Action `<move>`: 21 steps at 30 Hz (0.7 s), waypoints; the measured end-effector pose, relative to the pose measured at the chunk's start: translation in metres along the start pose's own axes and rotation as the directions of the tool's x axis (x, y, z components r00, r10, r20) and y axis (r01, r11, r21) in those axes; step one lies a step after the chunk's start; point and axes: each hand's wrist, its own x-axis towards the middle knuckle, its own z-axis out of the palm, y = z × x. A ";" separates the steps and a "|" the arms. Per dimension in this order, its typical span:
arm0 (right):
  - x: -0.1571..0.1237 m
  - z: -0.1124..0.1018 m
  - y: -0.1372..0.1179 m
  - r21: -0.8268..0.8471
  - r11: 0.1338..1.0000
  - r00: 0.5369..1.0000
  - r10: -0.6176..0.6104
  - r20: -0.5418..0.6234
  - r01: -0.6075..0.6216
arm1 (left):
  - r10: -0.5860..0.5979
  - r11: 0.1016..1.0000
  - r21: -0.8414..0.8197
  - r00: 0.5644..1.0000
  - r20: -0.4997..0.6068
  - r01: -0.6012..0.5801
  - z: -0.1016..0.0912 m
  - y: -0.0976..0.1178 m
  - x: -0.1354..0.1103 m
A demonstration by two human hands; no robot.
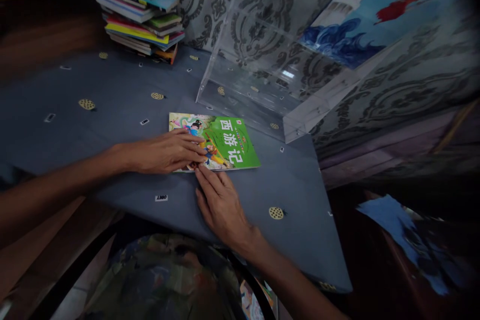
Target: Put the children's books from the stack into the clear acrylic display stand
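your left hand, laid flat, hides part of the 西游记 book on the pineapple-print tablecloth; your right hand, uncurled, touches its near edge. its long axis runs sideways, title rightward.

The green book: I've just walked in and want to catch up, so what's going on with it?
A person's left hand lies on the closed green book, while the right hand is at its near edge. The book lies flat on a blue-grey tablecloth. Beyond it stands a clear rack, with a stack of books farther back to the left.
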 end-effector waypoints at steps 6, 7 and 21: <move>0.010 0.004 -0.008 -0.010 0.999 0.999 -0.033 0.020 0.033 | -0.013 1.000 0.010 1.000 -0.009 0.013 -0.004 -0.002 -0.010; 0.011 0.005 -0.010 -0.009 0.999 0.999 -0.033 0.025 0.034 | -0.010 1.000 0.007 1.000 -0.006 0.010 -0.004 -0.002 -0.011; 0.030 0.008 -0.027 -0.051 0.988 0.985 -0.137 0.106 0.143 | -0.067 0.998 -0.007 0.998 -0.019 0.067 -0.021 -0.008 -0.033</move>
